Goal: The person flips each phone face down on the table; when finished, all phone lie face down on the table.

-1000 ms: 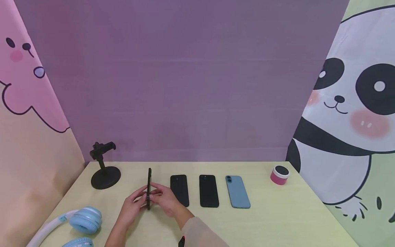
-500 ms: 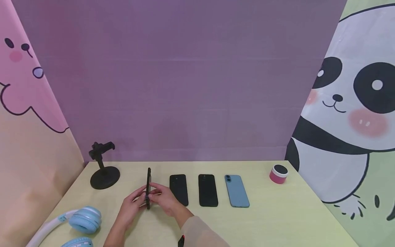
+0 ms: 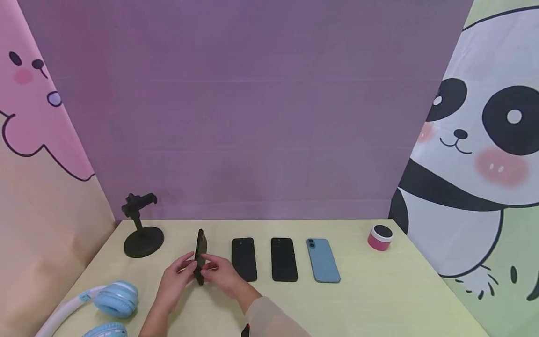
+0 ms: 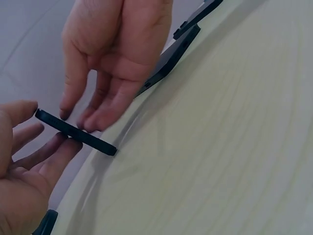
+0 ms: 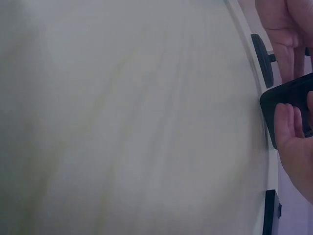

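Observation:
A black smartphone [image 3: 202, 243] stands up from the table at the left of the row of phones, leaning left, its narrow side mostly toward me. My left hand [image 3: 172, 281] grips it from the left. In the left wrist view, the phone [image 4: 93, 140] has a left-hand digit at its upper end and other left fingertips under its lower face. My right hand [image 3: 225, 277] meets it from the opposite side, fingertips and thumb touching one face. The right wrist view shows fairly straight right fingers [image 5: 283, 120] along that dark face; the image border cuts off part of it.
Two black phones [image 3: 244, 260] [image 3: 284, 260] and a blue phone [image 3: 323, 260] lie flat rightward. A black phone stand [image 3: 143, 241] is at back left, blue-and-white headphones [image 3: 115, 299] at front left. A pink jar [image 3: 380, 238] sits at back right.
The held phone has turned and shifted slightly left, so more of its right face shows. Both hands have gone with it; the phones lying on the table have stayed put.

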A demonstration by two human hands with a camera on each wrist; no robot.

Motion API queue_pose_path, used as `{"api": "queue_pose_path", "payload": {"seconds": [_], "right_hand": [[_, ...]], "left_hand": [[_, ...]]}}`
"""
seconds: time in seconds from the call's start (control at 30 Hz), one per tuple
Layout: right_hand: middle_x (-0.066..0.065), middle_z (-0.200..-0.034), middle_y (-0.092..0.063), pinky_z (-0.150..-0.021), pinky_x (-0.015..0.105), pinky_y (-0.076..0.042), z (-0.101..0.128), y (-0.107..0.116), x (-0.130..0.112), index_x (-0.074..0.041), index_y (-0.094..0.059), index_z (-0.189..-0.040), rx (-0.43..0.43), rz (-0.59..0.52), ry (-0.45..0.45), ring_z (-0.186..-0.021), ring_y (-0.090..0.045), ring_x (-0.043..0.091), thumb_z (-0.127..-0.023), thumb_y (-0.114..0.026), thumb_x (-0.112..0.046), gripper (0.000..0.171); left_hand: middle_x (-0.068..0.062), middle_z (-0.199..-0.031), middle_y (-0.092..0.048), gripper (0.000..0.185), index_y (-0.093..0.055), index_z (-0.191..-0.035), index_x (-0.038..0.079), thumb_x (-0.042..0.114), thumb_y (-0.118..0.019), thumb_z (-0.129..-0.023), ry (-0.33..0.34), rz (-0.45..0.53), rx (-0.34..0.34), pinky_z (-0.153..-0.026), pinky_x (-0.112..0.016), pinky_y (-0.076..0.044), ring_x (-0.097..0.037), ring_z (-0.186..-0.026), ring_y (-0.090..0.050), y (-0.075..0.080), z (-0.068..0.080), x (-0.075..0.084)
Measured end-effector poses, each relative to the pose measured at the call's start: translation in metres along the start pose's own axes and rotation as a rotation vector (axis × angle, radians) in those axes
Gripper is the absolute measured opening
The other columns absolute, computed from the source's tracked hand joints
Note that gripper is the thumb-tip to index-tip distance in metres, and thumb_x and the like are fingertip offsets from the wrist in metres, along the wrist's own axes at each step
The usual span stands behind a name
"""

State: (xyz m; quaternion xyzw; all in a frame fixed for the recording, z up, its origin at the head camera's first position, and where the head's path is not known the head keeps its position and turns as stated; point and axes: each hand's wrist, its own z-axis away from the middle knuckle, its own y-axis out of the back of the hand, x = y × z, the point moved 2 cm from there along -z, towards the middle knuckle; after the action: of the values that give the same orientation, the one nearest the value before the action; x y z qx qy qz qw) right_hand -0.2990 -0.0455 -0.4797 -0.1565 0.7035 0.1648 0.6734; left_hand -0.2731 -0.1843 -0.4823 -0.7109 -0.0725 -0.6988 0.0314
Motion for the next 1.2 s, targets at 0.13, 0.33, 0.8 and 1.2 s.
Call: {"api": "queue_pose_path", "payload": {"seconds": [0.13, 0.33, 0.8, 1.2], "right_hand": [[0.006, -0.090, -0.055, -0.071, 0.031, -0.050, 0.000, 0.000, 0.005, -0.001, -0.052, -0.125, 0.020, 0.083, -0.012, -0.080, -0.054, 0.014, -0.084, -0.060, 0.003, 0.042], [0.002, -0.084, -0.055, -0.064, 0.027, -0.049, 0.001, 0.000, 0.007, 0.000, -0.058, -0.117, 0.095, 0.189, -0.004, -0.073, -0.054, 0.012, -0.081, -0.063, 0.001, 0.037], [0.000, -0.080, -0.058, -0.061, 0.026, -0.046, -0.003, -0.002, 0.005, -0.004, -0.064, -0.109, 0.228, 0.510, -0.051, -0.068, -0.053, 0.011, -0.072, -0.074, -0.009, 0.038], [-0.001, -0.075, -0.058, -0.064, 0.025, -0.045, -0.006, -0.005, 0.002, -0.002, -0.065, -0.106, 0.240, 0.645, -0.031, -0.068, -0.053, 0.010, -0.071, -0.076, -0.011, 0.038]], "left_hand": [[-0.022, -0.117, -0.052, 0.046, -0.047, -0.130, 0.007, 0.017, -0.060, -0.088, -0.035, -0.086, 0.044, -0.077, -0.031, -0.048, -0.029, -0.101, -0.056, 0.002, -0.001, -0.001], [-0.021, -0.114, -0.055, 0.036, -0.053, -0.124, 0.004, 0.015, -0.056, -0.089, -0.063, -0.272, 0.138, -0.075, -0.032, -0.049, -0.029, -0.101, -0.055, 0.007, 0.001, -0.003], [-0.023, -0.114, -0.055, 0.042, -0.051, -0.123, -0.002, 0.010, -0.060, -0.084, 0.016, -0.460, 0.184, -0.081, -0.046, -0.042, -0.033, -0.100, -0.053, 0.011, -0.004, -0.012], [-0.018, -0.095, -0.061, 0.040, -0.055, -0.116, -0.006, 0.009, -0.065, -0.080, 0.029, -0.530, 0.190, -0.073, -0.043, -0.043, -0.029, -0.086, -0.056, 0.015, -0.005, -0.013]]}}
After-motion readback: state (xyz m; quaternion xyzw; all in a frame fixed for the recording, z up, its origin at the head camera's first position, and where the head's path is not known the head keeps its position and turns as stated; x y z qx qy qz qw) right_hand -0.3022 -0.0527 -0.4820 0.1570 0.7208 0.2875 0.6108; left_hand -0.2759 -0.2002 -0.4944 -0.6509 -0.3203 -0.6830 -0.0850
